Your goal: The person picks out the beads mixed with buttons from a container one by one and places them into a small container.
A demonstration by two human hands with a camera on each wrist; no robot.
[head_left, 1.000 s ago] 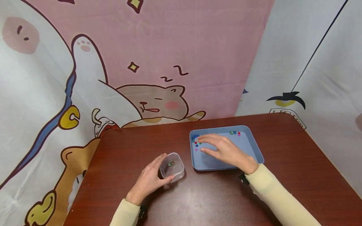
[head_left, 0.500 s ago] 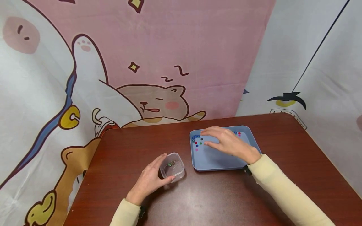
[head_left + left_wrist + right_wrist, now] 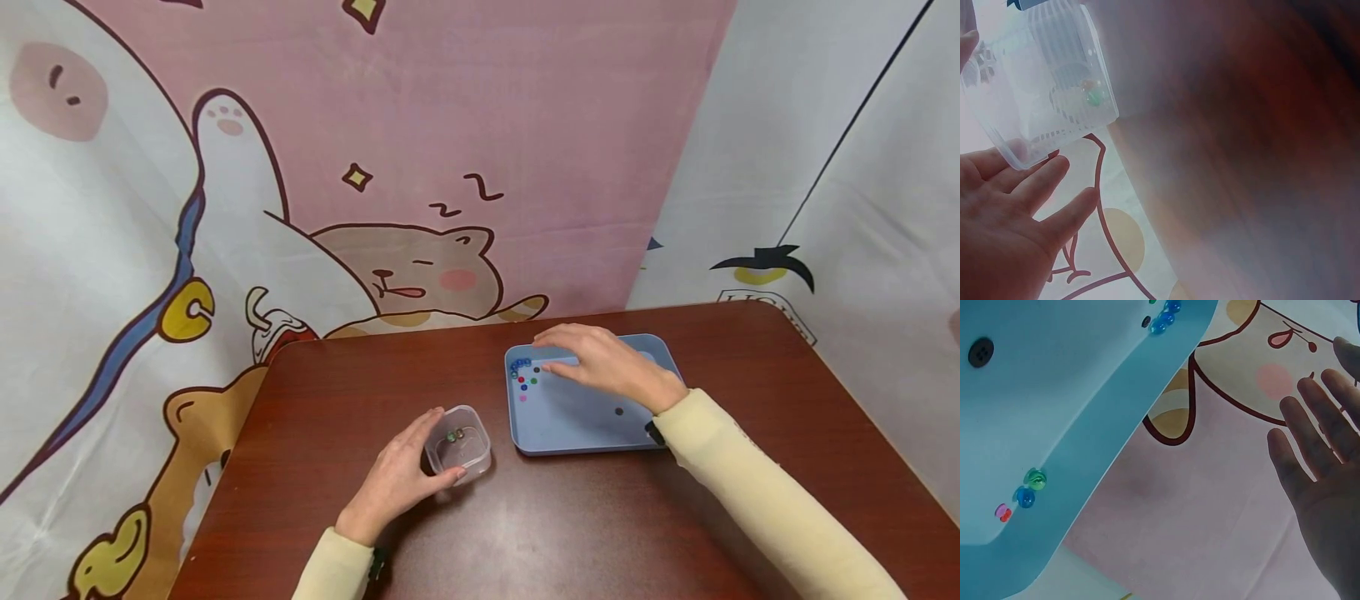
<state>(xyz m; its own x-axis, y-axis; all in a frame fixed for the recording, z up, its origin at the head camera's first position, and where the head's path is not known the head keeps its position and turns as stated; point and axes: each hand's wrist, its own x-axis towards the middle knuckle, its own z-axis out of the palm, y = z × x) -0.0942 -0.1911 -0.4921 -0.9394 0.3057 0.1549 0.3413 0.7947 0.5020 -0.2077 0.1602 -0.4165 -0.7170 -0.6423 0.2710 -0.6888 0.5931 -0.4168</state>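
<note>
My left hand (image 3: 393,479) holds a small clear plastic container (image 3: 477,467) between thumb and fingers on the table. Two marbles (image 3: 455,435), at least one greenish, lie inside it. Over the back of a light blue tray (image 3: 570,435) hovers my right hand (image 3: 600,362), with relaxed fingers and nothing visible in them. Several blue marbles (image 3: 521,363) cluster in the tray's back left corner, beside small coloured buttons (image 3: 523,387). In the right wrist view, a green marble (image 3: 1036,479) and a blue marble (image 3: 1025,497) sit along the tray wall, near pink and red buttons (image 3: 1002,512).
A dark button (image 3: 618,411) lies alone toward the tray's front right. The brown wooden table (image 3: 345,375) ends at a printed cartoon curtain (image 3: 480,167) behind it. The tray's raised rim stands just right of the container.
The right hand has shifted slightly back and right over the tray, uncovering dark buttons and hiding the marbles at the back right. The left hand and container stay put.
</note>
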